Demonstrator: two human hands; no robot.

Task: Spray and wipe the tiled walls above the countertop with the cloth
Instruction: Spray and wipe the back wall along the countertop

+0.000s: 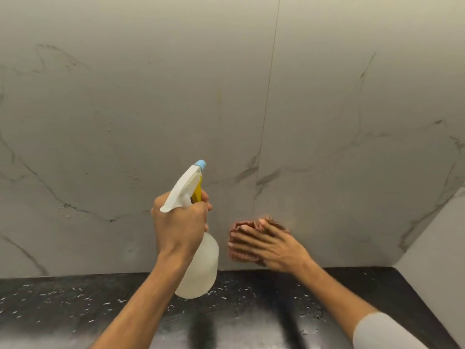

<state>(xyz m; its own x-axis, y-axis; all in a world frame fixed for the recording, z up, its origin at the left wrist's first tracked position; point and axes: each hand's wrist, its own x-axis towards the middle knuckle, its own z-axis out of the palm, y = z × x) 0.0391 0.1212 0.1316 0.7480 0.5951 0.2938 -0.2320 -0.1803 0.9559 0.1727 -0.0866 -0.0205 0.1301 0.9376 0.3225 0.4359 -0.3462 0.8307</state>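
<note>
My left hand (180, 224) grips the neck of a translucent white spray bottle (200, 270) with a white head, yellow trigger and blue nozzle, aimed up at the wall; fingers rest on the trigger. My right hand (266, 244) presses a reddish-brown cloth (241, 224) flat against the grey marble-look tiled wall (327, 147), low down just above the countertop. Most of the cloth is hidden under my fingers. Small droplets dot the tile left of the bottle.
A dark speckled countertop (75, 298) runs along the bottom, glossy with reflections. A vertical tile joint (266, 104) rises above the cloth. At the far right a side wall (437, 235) meets the back wall in a corner.
</note>
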